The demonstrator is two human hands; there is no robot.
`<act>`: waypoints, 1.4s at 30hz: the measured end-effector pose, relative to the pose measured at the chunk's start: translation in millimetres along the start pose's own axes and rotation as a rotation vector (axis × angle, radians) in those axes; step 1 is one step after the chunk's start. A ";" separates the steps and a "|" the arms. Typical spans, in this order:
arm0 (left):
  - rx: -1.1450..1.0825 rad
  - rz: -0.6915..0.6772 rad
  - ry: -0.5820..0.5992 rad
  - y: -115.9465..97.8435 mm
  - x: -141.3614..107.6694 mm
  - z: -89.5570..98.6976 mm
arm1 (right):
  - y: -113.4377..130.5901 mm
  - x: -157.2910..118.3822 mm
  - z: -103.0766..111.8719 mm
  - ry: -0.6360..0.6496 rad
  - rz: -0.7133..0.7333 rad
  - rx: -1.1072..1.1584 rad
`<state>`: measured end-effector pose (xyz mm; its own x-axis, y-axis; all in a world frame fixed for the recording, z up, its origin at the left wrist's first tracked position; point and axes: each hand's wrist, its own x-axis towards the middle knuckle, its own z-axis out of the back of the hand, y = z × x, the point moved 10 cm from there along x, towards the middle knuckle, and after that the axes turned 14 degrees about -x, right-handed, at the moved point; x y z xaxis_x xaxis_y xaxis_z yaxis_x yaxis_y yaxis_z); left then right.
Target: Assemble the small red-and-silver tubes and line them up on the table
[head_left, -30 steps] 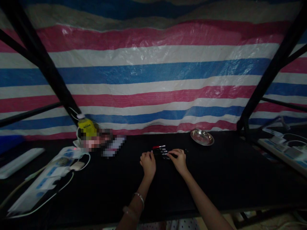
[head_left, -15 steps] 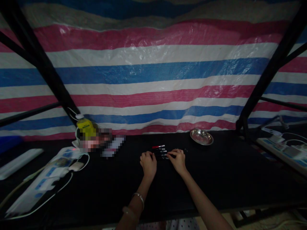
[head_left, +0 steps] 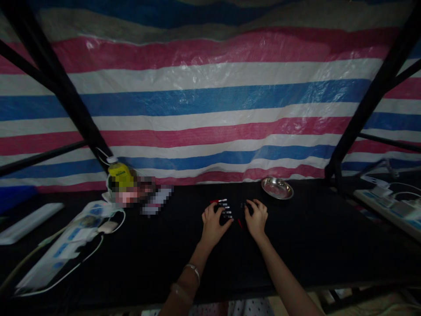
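Several dark pens (head_left: 226, 212) with silvery ends lie in a row on the black table, a red one (head_left: 222, 200) at the far end. My left hand (head_left: 214, 221) is at the left of the row, thumb and fingers spread around it. To the right, my right hand (head_left: 257, 216) rests with its thumb and forefinger apart, beside a small dark piece (head_left: 242, 205). Between the hands lies a small red piece (head_left: 240, 223).
Behind my right hand stands a round metal dish (head_left: 277, 188). At the left are a power strip (head_left: 62, 245) with cables, a yellow bottle (head_left: 121, 174) and blurred items. Another power strip (head_left: 391, 210) lies at the far right.
My left hand has spread its thumb and fingers around the row. My right hand has moved right, off the pens, and opened. The small red piece between the hands now shows.
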<state>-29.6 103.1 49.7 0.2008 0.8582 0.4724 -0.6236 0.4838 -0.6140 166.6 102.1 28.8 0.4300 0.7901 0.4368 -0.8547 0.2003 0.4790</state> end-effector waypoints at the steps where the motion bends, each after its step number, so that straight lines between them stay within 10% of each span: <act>1: 0.009 -0.019 0.018 -2.5 -0.4 -1.4 | -6.0 1.2 -0.7 0.018 -0.022 -0.043; 14: 0.112 -0.203 0.264 -26.1 -3.4 -35.4 | 1.6 0.0 -21.5 0.161 0.116 -0.060; 42: 0.068 -0.212 0.250 -45.6 13.4 -50.8 | 0.6 3.2 -15.4 0.123 0.152 0.334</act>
<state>40.0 101.2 51.9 0.5053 0.7592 0.4102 -0.5953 0.6508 -0.4713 162.9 113.6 18.7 0.2509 0.8637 0.4371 -0.7555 -0.1076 0.6462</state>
